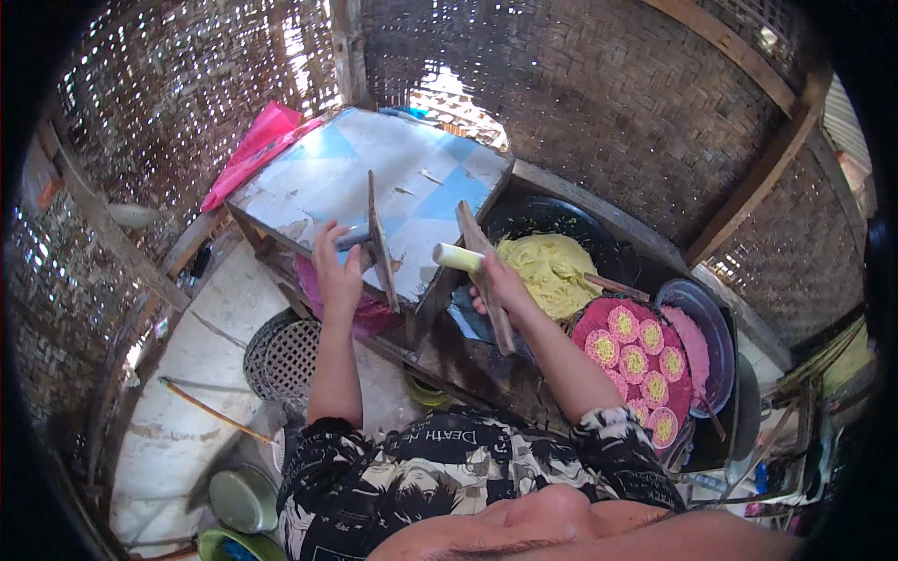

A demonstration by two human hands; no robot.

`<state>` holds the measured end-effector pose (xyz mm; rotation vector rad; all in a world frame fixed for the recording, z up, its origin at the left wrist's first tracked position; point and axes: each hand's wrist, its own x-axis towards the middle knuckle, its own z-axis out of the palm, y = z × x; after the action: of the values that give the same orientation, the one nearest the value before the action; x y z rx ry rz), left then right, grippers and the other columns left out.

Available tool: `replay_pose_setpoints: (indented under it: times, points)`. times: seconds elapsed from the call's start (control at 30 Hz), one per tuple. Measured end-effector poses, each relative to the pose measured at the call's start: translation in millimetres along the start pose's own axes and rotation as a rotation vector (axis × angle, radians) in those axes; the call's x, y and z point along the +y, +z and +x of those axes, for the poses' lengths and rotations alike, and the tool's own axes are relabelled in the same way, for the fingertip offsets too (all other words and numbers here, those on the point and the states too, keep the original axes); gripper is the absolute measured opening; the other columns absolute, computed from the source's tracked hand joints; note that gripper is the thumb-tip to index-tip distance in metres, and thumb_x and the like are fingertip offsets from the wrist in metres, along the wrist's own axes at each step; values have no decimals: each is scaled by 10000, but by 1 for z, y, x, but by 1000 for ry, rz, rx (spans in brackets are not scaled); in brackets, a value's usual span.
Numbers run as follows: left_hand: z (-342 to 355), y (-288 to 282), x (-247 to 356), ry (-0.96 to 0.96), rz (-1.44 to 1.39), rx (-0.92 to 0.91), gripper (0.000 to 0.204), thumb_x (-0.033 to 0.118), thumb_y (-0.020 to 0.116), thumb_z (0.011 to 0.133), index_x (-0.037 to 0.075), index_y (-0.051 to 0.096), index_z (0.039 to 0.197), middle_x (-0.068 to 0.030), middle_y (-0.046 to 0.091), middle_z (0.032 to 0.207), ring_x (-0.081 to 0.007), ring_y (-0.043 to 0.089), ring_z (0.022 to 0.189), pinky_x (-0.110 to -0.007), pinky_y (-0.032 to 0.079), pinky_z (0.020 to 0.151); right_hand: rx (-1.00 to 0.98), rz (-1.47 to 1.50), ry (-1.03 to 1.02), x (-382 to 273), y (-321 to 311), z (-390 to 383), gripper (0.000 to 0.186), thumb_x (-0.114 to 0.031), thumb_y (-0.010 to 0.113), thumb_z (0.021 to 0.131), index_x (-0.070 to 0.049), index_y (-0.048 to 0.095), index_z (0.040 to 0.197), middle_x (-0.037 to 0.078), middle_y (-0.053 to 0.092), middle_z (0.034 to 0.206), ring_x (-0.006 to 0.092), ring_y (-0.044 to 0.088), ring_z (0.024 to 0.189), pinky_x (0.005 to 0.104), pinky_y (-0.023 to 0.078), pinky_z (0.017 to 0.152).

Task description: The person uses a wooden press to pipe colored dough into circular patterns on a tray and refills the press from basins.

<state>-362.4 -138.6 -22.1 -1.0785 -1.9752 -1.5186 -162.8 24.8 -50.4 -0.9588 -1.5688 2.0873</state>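
Note:
My left hand (pixel 335 271) is closed around a dark cylinder fixed to a wooden bar, like a plunger (pixel 381 248); it is held upright above the table edge. My right hand (pixel 500 285) grips a second wooden bar (pixel 498 313), which slants. From that bar a short pale cylinder, seemingly of yellow dough (pixel 456 256), points toward the left hand. The two wooden pieces are apart. Just beyond my right hand, a mass of yellow dough (pixel 547 273) fills part of a black basin (pixel 510 208), with a wooden stick (pixel 617 286) at its edge.
On the right, a round red tray (pixel 591 323) carries several pink rounds with yellow centres. Beside it stands a tub (pixel 716 327) of pink dough. The low blue-and-white table (pixel 318 168) has a pink plastic bag (pixel 262 140) at its left. A lattice basket (pixel 285 355) and metal pot (pixel 243 497) lie lower left.

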Motion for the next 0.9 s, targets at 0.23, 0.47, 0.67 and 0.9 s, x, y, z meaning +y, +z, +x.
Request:
replay_pose_setpoints:
  times: [0.23, 0.47, 0.67, 0.9]
  points:
    - [16, 20, -45, -126, 452, -493, 591, 121, 593, 660, 110, 406, 1220, -115, 400, 1253, -308, 338, 1185, -513, 208, 982, 231, -392, -227, -7, 24, 53, 848, -530, 580, 710, 32, 294, 1278, 173, 552, 890, 222, 588, 691, 304, 501, 481]
    - [31, 50, -67, -81, 545, -597, 612, 175, 615, 644, 132, 413, 1221, -62, 463, 1215, -242, 407, 1149, -633, 146, 939, 70, -738, -270, -26, -41, 28, 711, -520, 527, 746, -39, 390, 1251, 179, 547, 1041, 224, 570, 849, 321, 484, 661]
    - [37, 41, -50, -110, 368, -542, 371, 128, 580, 654, 91, 539, 1021, -127, 564, 1014, -301, 503, 995, -590, 236, 908, 523, -1590, -37, -47, -189, -19, 544, -503, 575, 720, -64, 586, 1042, 154, 568, 1043, 279, 533, 983, 401, 415, 826]
    - [31, 38, 0, -155, -294, -292, 302, 111, 634, 691, 19, 526, 958, -110, 577, 896, -213, 570, 808, -314, 457, 696, 380, -1631, 580, -30, -241, -8, 407, -431, 510, 777, -123, 609, 1025, 121, 546, 1114, 271, 486, 1078, 489, 302, 921]
